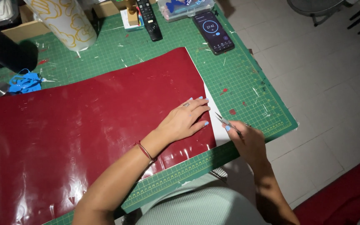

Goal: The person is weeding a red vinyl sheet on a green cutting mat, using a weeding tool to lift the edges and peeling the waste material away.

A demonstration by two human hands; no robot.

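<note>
A large glossy dark-red sheet lies flat on a green cutting mat, with a strip of white backing showing along its right edge. My left hand presses flat on the red sheet near that edge, fingers spread toward the white strip. My right hand grips slim metal tweezers, whose tip points at the white backing just right of my left fingertips.
At the mat's far edge lie a phone with a lit screen, a black remote and a clear plastic box. A white roll with yellow drawings stands at back left, blue cut-outs lie beside the sheet.
</note>
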